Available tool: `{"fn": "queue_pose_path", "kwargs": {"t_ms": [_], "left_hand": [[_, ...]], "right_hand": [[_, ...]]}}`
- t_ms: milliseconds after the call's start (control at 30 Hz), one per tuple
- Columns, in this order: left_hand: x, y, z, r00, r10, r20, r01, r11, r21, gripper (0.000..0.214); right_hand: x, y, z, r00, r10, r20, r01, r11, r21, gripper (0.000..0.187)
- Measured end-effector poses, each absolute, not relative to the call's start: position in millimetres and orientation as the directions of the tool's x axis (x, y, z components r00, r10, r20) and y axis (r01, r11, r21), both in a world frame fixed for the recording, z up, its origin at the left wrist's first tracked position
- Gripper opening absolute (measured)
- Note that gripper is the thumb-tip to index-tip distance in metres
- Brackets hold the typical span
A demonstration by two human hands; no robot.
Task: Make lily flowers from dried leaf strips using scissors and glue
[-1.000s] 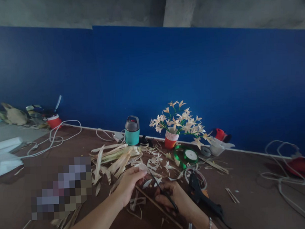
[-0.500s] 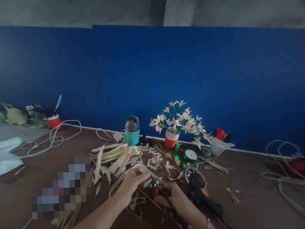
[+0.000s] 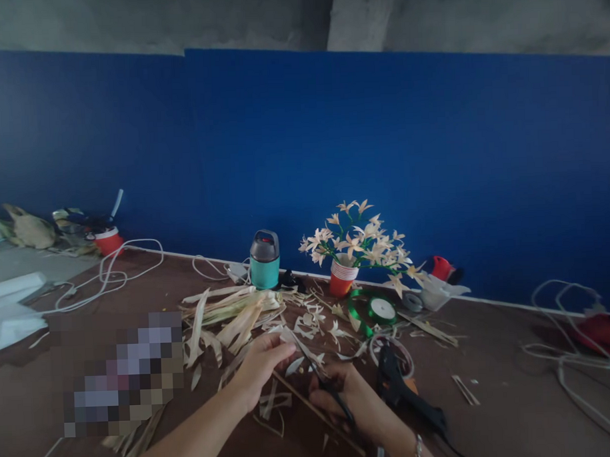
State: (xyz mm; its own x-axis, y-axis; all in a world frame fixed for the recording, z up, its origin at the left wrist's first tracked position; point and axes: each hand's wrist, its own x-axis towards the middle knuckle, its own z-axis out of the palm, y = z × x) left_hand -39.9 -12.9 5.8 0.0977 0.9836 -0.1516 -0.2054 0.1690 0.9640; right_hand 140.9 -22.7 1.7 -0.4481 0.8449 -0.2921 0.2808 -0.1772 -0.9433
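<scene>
Piece (image 3: 285, 336): thin, pale, partly hidden by fingers, pinched in the left hand (image 3: 265, 362) above the near middle of the table (image 3: 516, 408). Right hand (image 3: 346, 387) grips dark scissors (image 3: 321, 377), blades toward it; contact unclear. Stick (image 3: 304, 400) lies beneath. Husks (image 3: 248, 320) far left, glue gun (image 3: 408, 399) right; ribbon spool (image 3: 382, 310) and flower-filled cup (image 3: 341, 284) farther off.

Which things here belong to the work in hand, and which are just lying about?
Seemingly in the work:
scissors in the right hand
pale piece in the left hand
likely the pale strips beyond

Apparently lying about:
teal container
red cup at left
white material at far left
</scene>
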Motion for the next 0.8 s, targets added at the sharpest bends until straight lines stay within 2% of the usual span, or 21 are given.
{"fn": "queue_pose_path", "kwargs": {"t_ms": [300,467,667,800], "left_hand": [[-48.2,-11.3,12.0,0.222,0.965,-0.141,-0.143,0.175,0.974,0.018],[-50.0,-10.5,13.9,0.231,0.963,-0.136,-0.138,0.171,0.975,0.014],[-50.2,-9.5,7.7,0.147,0.983,-0.112,-0.083,0.125,0.989,0.016],[-50.5,-9.2,5.8,0.224,0.969,-0.108,-0.103,0.133,0.986,0.016]], "right_hand": [[143.6,-23.1,3.0,-0.472,0.821,-0.321,0.294,-0.196,-0.935,0.029],[144.4,-22.0,0.8,-0.460,0.823,-0.334,0.311,-0.203,-0.928,0.028],[143.3,-22.7,5.4,-0.454,0.826,-0.334,0.315,-0.202,-0.927,0.026],[144.2,-22.5,-0.4,-0.456,0.822,-0.341,0.312,-0.212,-0.926,0.023]]}}
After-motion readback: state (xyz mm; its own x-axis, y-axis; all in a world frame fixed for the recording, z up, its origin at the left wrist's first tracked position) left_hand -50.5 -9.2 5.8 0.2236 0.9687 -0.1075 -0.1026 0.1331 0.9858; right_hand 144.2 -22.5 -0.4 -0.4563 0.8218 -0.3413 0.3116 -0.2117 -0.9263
